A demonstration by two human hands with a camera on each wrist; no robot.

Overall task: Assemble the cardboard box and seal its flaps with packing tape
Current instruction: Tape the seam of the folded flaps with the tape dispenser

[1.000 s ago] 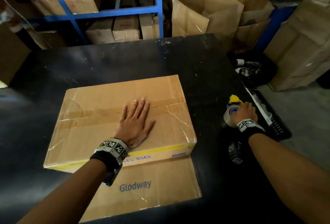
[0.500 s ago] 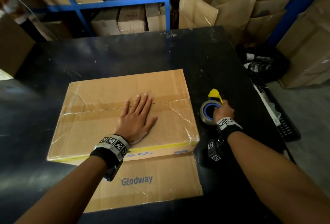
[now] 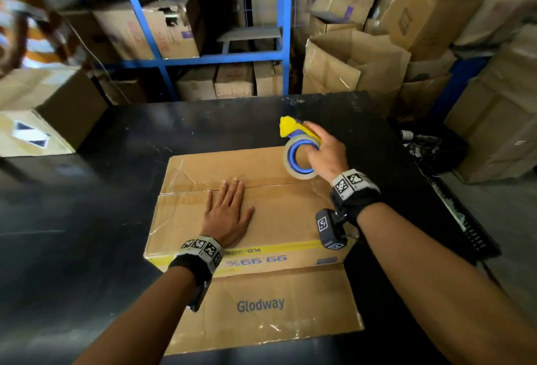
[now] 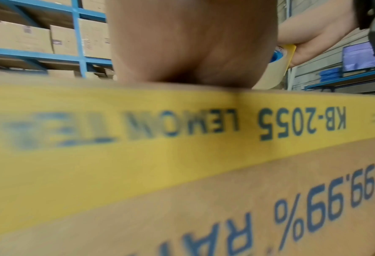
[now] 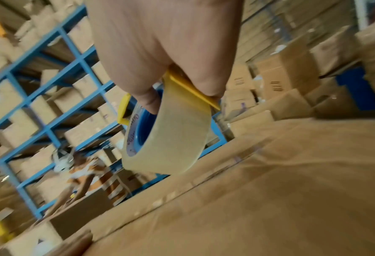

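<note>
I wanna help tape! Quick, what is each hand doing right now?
Left hand: open, pressing flat on the cardboard box.
Right hand: holding the tape roll above the box, fingers through its blue core.

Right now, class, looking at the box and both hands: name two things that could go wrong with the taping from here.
1. The left hand lies flat right on the centre seam; tape run along it could catch the fingers.
2. The right hand holds the tape roll in the air above the box, so the strip might start off the seam or crooked.

Head view downward; wrist views close, sharing box (image 3: 284, 219).
</note>
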